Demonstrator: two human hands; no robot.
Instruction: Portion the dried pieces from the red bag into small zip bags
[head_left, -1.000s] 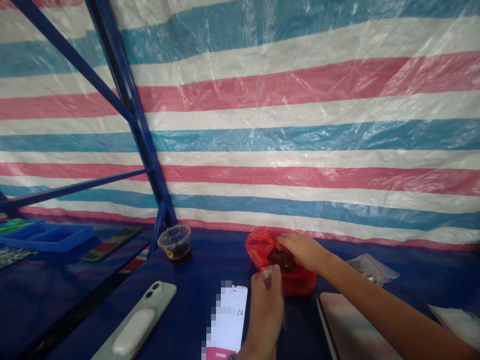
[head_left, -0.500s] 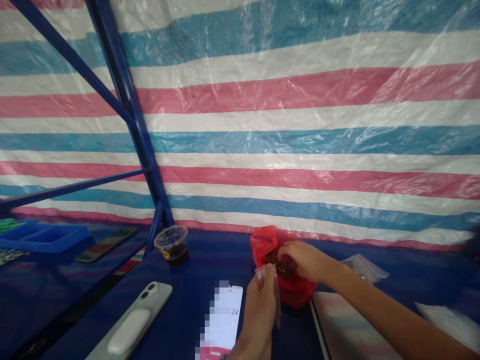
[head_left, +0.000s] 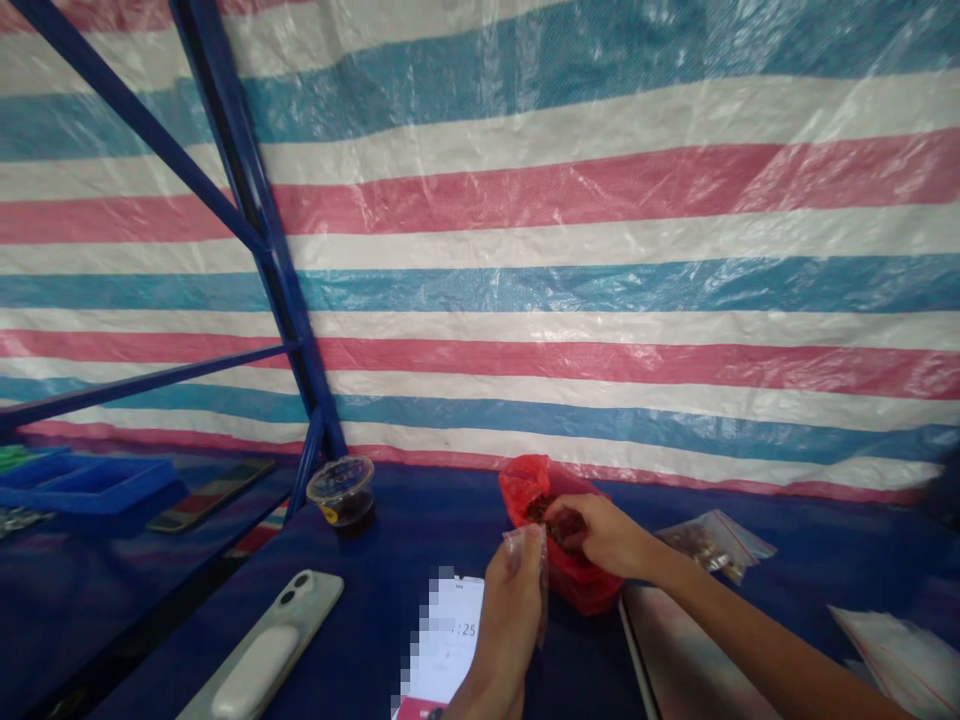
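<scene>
My left hand (head_left: 510, 622) rises at the bottom centre, pinching the top of a small clear plastic bag (head_left: 530, 570). Just beyond it, a crumpled red plastic bag (head_left: 589, 585) stands open on the blue tabletop (head_left: 570, 680). It holds dark reddish-brown pieces (head_left: 538, 509). My right hand (head_left: 600, 535) reaches in from the right, its fingertips closed on those pieces at the bag's mouth. The two hands are close but apart.
A phone in a white-gripped case (head_left: 262, 645) and a blurred white screen (head_left: 446, 630) lie near my left hand. Nearby are a lidded plastic cup (head_left: 341, 492), a zip bag of brown pieces (head_left: 712, 545), a blue tray (head_left: 94, 487), and a blue steel frame (head_left: 262, 230) against striped tarp.
My right hand has moved lower into the red bag's mouth, and my left hand has drifted slightly left with the clear bag. The view has shifted slightly, showing more of the zip bag.
</scene>
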